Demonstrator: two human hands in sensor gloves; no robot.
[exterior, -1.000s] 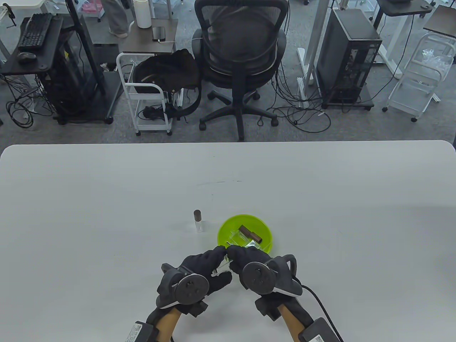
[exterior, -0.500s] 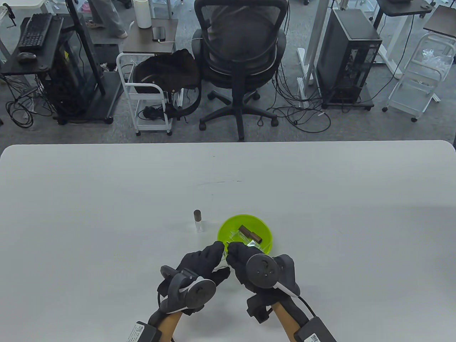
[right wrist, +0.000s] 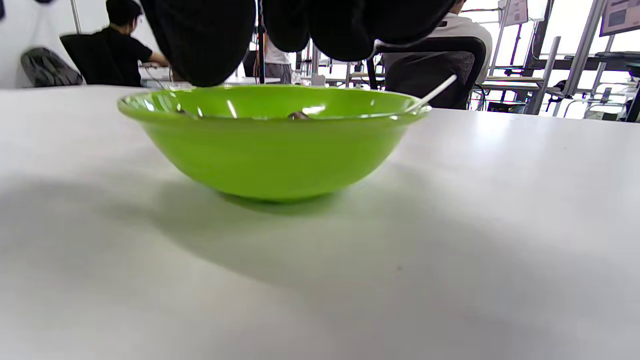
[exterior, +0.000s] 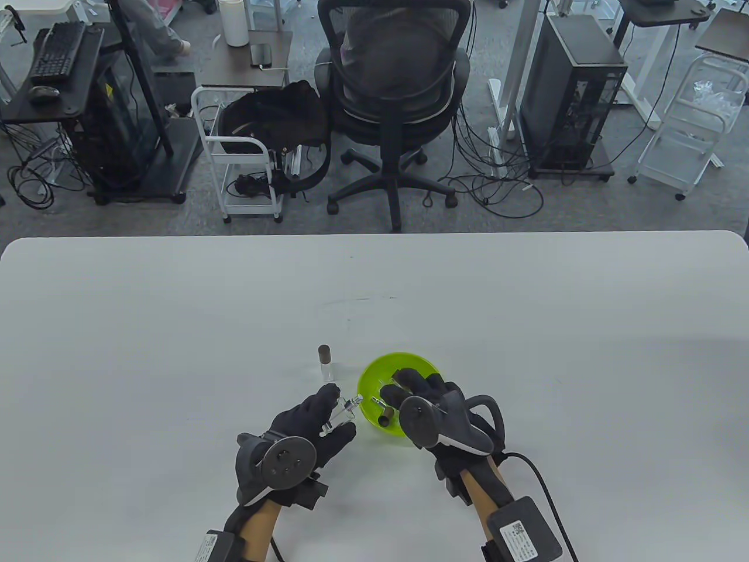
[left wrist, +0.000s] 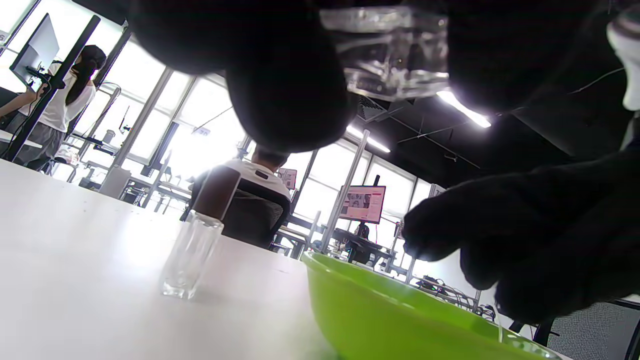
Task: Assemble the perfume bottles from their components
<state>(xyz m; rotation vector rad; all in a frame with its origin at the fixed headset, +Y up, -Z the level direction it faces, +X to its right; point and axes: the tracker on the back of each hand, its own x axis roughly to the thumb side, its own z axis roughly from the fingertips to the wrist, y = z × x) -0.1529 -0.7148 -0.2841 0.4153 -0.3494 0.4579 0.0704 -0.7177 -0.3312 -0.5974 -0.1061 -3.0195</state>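
From above, the left hand [exterior: 304, 430] pinches a clear glass perfume bottle [exterior: 342, 411] beside the lime-green plastic bowl [exterior: 374, 418]. The right hand [exterior: 418, 395] reaches into the bowl, its grip hidden (its wrist view shows only fingertips [right wrist: 200, 40] above the rim).

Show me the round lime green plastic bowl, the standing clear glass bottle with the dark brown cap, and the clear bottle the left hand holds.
Lime green plastic bowl [right wrist: 270, 145]: right wrist view, outer wall.
Capped clear glass bottle [exterior: 325, 363]: table view, glass body under the cap.
Clear bottle in left hand [left wrist: 395, 55]: left wrist view, glass body between the fingers.
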